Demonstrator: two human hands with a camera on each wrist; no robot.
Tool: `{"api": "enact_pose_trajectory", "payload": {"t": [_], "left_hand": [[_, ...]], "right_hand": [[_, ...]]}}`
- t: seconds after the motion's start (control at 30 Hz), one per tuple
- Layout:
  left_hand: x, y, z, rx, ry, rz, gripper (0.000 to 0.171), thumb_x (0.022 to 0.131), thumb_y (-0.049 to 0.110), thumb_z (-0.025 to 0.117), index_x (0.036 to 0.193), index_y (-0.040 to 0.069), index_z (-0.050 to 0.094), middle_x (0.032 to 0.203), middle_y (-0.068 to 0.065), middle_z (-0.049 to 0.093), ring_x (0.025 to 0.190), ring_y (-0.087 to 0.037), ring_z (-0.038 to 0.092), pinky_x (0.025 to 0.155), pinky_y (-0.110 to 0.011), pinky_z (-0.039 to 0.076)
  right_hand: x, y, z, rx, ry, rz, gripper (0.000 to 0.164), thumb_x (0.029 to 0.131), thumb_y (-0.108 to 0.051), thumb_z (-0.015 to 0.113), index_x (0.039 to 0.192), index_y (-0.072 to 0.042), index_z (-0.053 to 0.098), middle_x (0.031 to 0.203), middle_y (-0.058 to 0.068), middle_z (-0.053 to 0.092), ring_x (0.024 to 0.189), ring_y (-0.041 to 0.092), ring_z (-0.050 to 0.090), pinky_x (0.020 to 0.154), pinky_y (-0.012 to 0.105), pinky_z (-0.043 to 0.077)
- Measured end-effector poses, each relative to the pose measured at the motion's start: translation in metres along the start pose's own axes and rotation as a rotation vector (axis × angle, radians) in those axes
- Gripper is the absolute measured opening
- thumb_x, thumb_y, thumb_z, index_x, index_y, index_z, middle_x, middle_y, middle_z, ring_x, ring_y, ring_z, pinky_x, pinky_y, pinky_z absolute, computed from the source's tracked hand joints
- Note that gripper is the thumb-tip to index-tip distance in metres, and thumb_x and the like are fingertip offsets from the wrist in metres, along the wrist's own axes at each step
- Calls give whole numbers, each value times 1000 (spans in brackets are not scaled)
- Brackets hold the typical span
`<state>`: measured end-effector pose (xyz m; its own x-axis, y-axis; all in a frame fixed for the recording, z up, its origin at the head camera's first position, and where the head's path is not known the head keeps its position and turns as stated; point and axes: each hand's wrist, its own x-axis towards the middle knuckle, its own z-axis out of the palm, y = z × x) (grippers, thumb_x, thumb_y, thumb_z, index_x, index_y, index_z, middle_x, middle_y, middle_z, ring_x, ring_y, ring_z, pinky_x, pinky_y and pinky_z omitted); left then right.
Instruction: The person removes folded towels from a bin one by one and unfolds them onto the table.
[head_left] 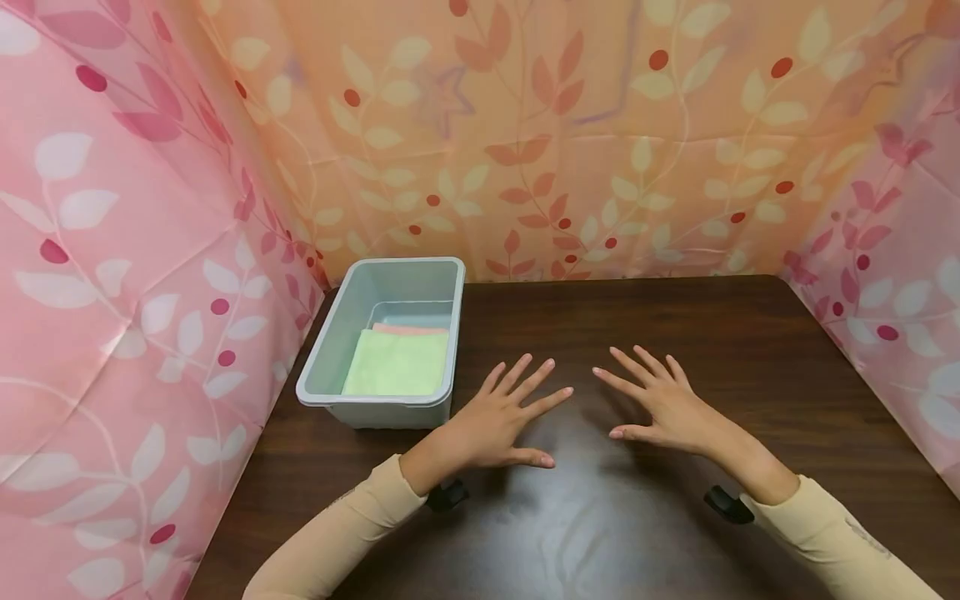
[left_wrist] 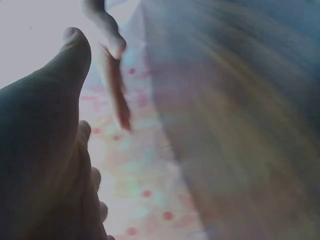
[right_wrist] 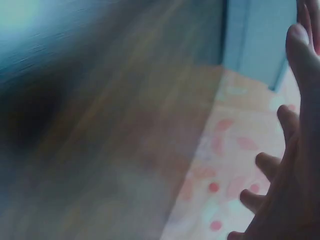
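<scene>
Both hands hover over the dark wooden table with fingers spread and nothing in them. In the head view the left hand (head_left: 498, 421) is just right of a grey plastic tub (head_left: 390, 414), its palm facing down. The right hand (head_left: 671, 412) mirrors it a short way to the right, fingertips pointing toward the left hand. Inside the tub lies a folded light green cloth (head_left: 397, 364), with the edge of a pink cloth (head_left: 408, 330) showing behind it. Close up, the left wrist view shows the left thumb (left_wrist: 75, 55) raised; the right wrist view shows the right fingers (right_wrist: 267, 165) apart.
The tub stands at the table's left side, near the back. The brown tabletop (head_left: 600, 317) ends at a patterned orange curtain (head_left: 555, 167) behind, with pink curtains (head_left: 112, 292) along both sides. A dark wrist device (head_left: 727, 505) hangs under each forearm.
</scene>
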<state>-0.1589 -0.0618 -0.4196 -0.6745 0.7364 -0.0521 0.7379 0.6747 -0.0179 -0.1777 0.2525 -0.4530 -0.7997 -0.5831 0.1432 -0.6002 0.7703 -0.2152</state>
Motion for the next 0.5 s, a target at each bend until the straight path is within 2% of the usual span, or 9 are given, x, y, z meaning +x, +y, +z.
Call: {"api": "enact_pose_trajectory", "payload": {"t": [0.13,0.3,0.4,0.5], "left_hand": [[-19,1,-19,16,71,-12,97,83,83,42,156,42,-8,165,4,-25,155,-27,-19,125,-57,10],[-49,-8,-45,-4,187,-73,102,81,81,50,158,39,-2,167,3,-20,156,-28,-16,124,-59,11],[-69,-23,-55,-29,240,-150,100,80,85,39,159,37,1,168,1,-16,157,-30,-11,124,-60,10],[-90,-45,-59,-69,276,-254,98,79,86,25,160,34,4,169,0,-12,157,-33,-9,123,-62,7]], "right_hand": [[32,-15,-8,67,-30,-26,88,83,-61,69,156,-35,27,167,7,18,152,46,15,108,80,14],[81,-39,-16,120,-17,-136,82,90,-55,64,158,-33,24,166,6,25,153,39,18,114,73,14],[116,-61,-24,160,7,-201,79,91,-51,65,157,-31,26,164,2,30,154,33,22,119,67,14],[152,-85,-32,222,24,-261,78,91,-45,68,156,-25,31,161,1,37,152,30,27,121,62,17]]}}
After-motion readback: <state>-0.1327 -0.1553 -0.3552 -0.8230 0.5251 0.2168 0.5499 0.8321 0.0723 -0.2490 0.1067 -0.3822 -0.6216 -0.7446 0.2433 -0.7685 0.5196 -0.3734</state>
